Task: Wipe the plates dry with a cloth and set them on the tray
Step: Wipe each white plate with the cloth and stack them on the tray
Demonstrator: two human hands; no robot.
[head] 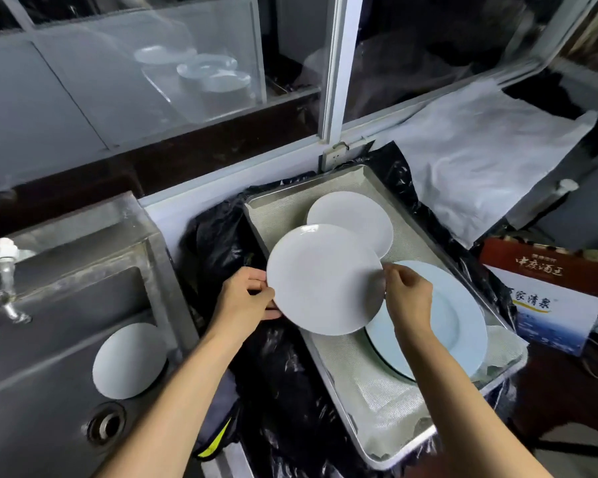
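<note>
Over the tray (256, 205), both hands, left (246, 298) and right (408, 294), grip a plain white plate (321, 281) by its rims, hiding part of two others.

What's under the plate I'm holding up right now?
The held plate overlaps the back plate, the large plate and the tray's cloth liner. Whatever lies directly beneath its middle is covered.
</note>
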